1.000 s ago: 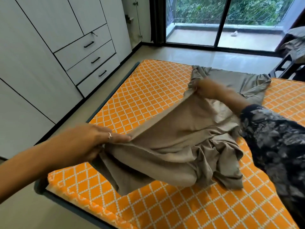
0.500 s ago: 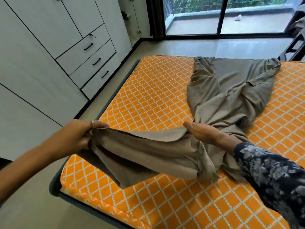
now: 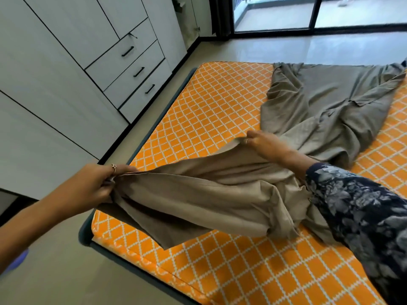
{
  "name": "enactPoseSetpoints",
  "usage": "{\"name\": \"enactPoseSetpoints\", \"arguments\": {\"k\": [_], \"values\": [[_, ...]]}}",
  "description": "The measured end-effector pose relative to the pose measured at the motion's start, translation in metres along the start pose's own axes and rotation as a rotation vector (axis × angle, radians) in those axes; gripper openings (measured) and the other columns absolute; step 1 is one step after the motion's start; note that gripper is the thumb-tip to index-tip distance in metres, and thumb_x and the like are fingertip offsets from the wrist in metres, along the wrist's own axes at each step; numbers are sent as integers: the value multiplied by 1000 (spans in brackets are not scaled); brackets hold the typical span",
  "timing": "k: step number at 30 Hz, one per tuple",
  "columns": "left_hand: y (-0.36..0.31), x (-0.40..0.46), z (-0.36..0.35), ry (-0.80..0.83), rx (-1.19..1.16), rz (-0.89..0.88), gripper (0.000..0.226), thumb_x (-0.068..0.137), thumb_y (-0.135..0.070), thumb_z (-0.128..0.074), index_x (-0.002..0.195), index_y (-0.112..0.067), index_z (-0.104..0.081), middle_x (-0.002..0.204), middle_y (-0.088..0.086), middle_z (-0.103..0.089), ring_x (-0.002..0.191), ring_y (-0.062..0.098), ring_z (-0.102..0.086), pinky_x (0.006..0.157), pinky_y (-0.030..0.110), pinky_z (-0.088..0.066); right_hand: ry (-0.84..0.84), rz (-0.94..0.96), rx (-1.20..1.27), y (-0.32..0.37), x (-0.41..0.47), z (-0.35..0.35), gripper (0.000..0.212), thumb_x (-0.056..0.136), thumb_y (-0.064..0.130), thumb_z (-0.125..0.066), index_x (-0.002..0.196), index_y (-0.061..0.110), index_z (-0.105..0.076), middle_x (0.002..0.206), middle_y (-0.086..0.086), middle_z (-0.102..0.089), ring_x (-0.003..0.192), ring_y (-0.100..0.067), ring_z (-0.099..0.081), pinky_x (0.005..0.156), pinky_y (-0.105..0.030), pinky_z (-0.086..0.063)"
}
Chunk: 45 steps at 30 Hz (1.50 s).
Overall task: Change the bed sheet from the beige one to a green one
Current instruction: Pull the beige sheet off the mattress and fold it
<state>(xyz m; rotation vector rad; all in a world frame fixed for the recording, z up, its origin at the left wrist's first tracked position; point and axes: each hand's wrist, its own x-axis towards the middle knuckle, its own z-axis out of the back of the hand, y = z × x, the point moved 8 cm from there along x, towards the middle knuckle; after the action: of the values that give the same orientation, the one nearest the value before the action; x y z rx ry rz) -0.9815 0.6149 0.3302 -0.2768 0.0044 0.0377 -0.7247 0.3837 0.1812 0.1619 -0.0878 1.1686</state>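
The beige sheet lies bunched across the orange patterned mattress, its far part spread toward the back right. My left hand grips one end of the sheet's edge, out past the bed's near left corner. My right hand holds the same edge further along, above the middle of the mattress. The fabric hangs stretched between them and droops below. No green sheet is in view.
White wardrobe doors and drawers run along the left wall, with a narrow strip of floor beside the bed frame. A glass sliding door stands at the back.
My right hand drew back from the far part of the sheet toward me and kept its hold on the edge. My left hand pulled its end outward to the left.
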Motion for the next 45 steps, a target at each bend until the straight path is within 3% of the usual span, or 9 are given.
{"name": "enactPoseSetpoints", "arguments": {"k": [2,7,14,18,27,32,35,41,45], "values": [[1,-2,-2,14,9,11,85,64,-10,-37,113,-80,-33,69,15,-66,57,28,-62,56,39,-48,-57,17,6,0,-3,6,23,67,-8,-69,86,5,-69,81,-15,-56,64,-32,-61,45,-28,-39],[-3,-1,-6,50,39,23,85,64,-8,-39,117,-75,-35,66,1,-64,54,11,-54,52,29,-45,232,97,121,30,-32,-66,14,82,2,-61,73,12,-62,85,-6,-58,67,-22,-61,51,-29,-41],[-8,7,-12,105,88,14,85,67,-6,-42,119,-74,-34,73,1,-68,58,11,-57,52,36,-48,470,-72,203,36,-50,-105,35,86,1,-45,109,15,-68,116,-4,-53,109,-24,-54,83,-30,-41],[-13,7,-15,123,113,5,106,69,16,-56,119,-75,-33,66,-3,-64,51,13,-53,46,40,-47,512,-73,165,40,-46,-114,29,91,12,-47,113,5,-64,121,-9,-53,112,-27,-53,82,-31,-43],[-21,0,-12,130,62,-14,87,65,-8,-43,120,-74,-34,81,1,-70,66,22,-67,54,43,-54,749,-45,193,46,-42,-141,40,82,24,-62,122,29,-60,121,-4,-61,106,-28,-57,89,-36,-49],[-32,-2,-9,138,46,-24,87,64,-9,-41,117,-76,-33,93,1,-72,75,23,-69,60,47,-55,644,-65,179,39,-40,-126,25,85,24,-60,108,14,-63,110,-10,-64,99,-30,-58,73,-33,-44],[-37,-3,-7,143,44,-26,85,64,-9,-41,116,-76,-34,93,0,-72,75,20,-69,61,45,-55,578,-93,81,29,-45,-114,31,91,27,-53,117,12,-62,116,-11,-63,107,-30,-57,80,-34,-47],[-68,2,1,160,16,-74,91,63,-1,-43,113,-77,-35,81,-40,-59,62,-21,-53,51,4,-41,571,-12,-69,48,-76,-124,38,94,34,-45,117,10,-64,126,-8,-55,114,-29,-52,91,-36,-42],[-71,6,11,122,52,-103,92,61,-3,-44,115,-76,-34,91,-51,-52,76,-6,-59,61,17,-48,449,-51,-41,46,-85,-115,33,97,27,-40,111,12,-66,125,-4,-54,109,-27,-54,90,-37,-37]]}}
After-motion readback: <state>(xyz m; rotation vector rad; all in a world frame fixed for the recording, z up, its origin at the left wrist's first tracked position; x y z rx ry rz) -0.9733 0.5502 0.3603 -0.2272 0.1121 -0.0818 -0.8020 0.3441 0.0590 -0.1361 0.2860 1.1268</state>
